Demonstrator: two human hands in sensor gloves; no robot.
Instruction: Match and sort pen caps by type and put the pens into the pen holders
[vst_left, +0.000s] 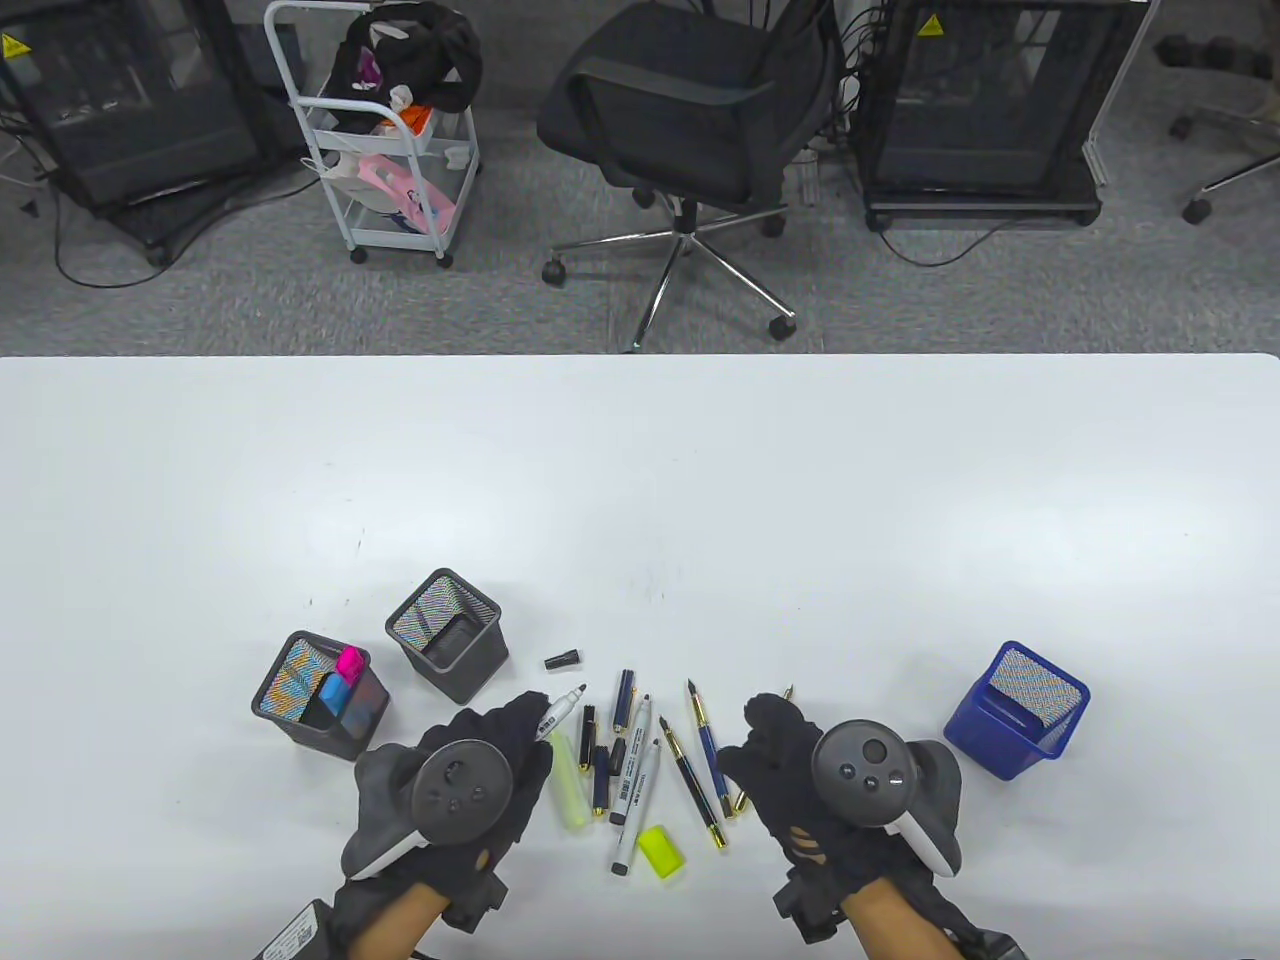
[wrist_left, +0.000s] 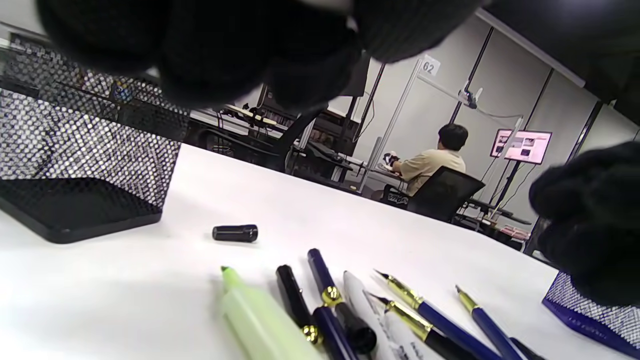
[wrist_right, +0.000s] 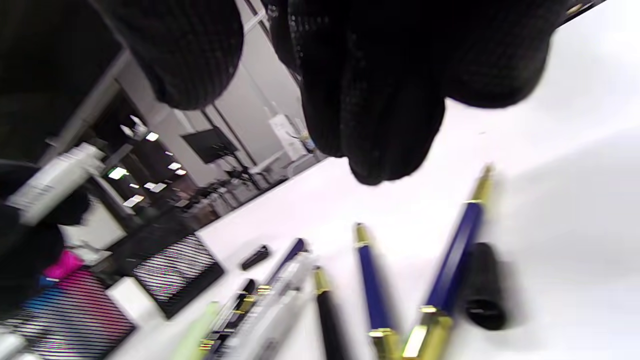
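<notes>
Between the hands, uncapped pens (vst_left: 640, 760) and a yellow cap (vst_left: 661, 851) lie scattered on the white tabletop (vst_left: 700, 480); the left hand (vst_left: 470, 775) grips a white marker (vst_left: 560, 712), while the right hand (vst_left: 800, 780) hovers with curled fingers, its hold unclear. Two black mesh holders (vst_left: 400, 660) stand beyond the left hand and a blue holder (vst_left: 1015, 712) beside the right. Beyond the tabletop's far edge, grey carpet carries an office chair (vst_left: 690, 130) and a white cart (vst_left: 385, 130).

Black mesh holder (wrist_left: 85, 165) at left on white worktop (wrist_left: 310, 210). Loose black cap (wrist_left: 235, 233) lies apart from uncapped pens (wrist_left: 425, 310) and green highlighter (wrist_left: 260, 320).
</notes>
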